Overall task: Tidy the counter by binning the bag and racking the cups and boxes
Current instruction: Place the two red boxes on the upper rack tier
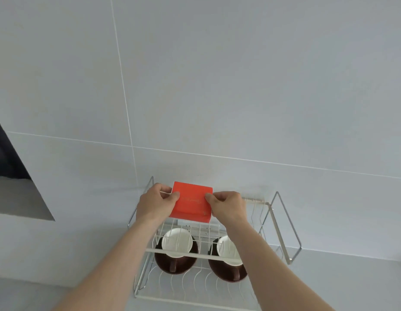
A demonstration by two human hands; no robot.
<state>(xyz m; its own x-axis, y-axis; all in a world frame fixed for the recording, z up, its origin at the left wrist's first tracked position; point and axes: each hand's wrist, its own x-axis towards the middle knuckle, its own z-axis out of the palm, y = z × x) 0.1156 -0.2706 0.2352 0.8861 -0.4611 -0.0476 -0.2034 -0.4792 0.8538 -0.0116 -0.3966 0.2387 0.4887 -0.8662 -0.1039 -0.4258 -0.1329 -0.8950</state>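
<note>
A red box (191, 200) is held over the back of the white wire rack's (287, 230) upper tier. My left hand (155, 203) grips its left side and my right hand (227, 206) grips its right side, thumbs on the top face. Whether the box rests on the wires I cannot tell. Below, on the rack's lower tier, stand two brown cups with white insides: one on the left (176, 254), one on the right (226, 263), partly covered by my right forearm.
The rack stands on a pale grey counter (352, 286) against a wall of large grey tiles (217, 86). A dark opening with a grey ledge (13, 194) cuts into the wall at the left.
</note>
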